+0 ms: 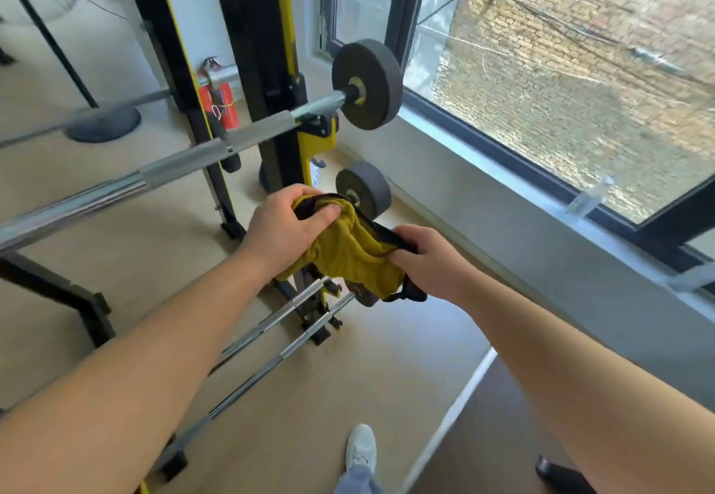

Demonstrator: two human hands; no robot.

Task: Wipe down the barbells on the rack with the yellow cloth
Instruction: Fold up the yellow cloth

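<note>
Grip: left hand (pixel 288 222) and right hand (pixel 429 261) are both curled round the cloth (pixel 348 249), thumbs on top, with the fabric bunched between them.
Cloth: yellow with dark edging, held in the air in front of the rack (pixel 267 29). No contact with any bar can be made out.
Top bar (pixel 185 162): lies across the rack's hooks, above and left of the hands, with a plate (pixel 367 83) on its end.
Lower plate (pixel 363 187): just behind the left hand; its bar is hidden by hands and cloth.
Low bars (pixel 278 315): two thin ones near the floor, below the cloth.
Stage: judged to be readying the cloth; wiping not yet begun.
Risk, snag: a dark edge hangs loose under the right hand. It could catch on a hook or collar as the cloth goes along a bar.
Risk, patchy wipe: a tight wad would touch only a narrow strip, so the knurled sections could stay dirty.
Risk, bar roll: a hard sideways push on the top bar could turn or shift it on its hooks.
Risk, footing: reaching down to the low bars puts the head close to the top bar.
</note>
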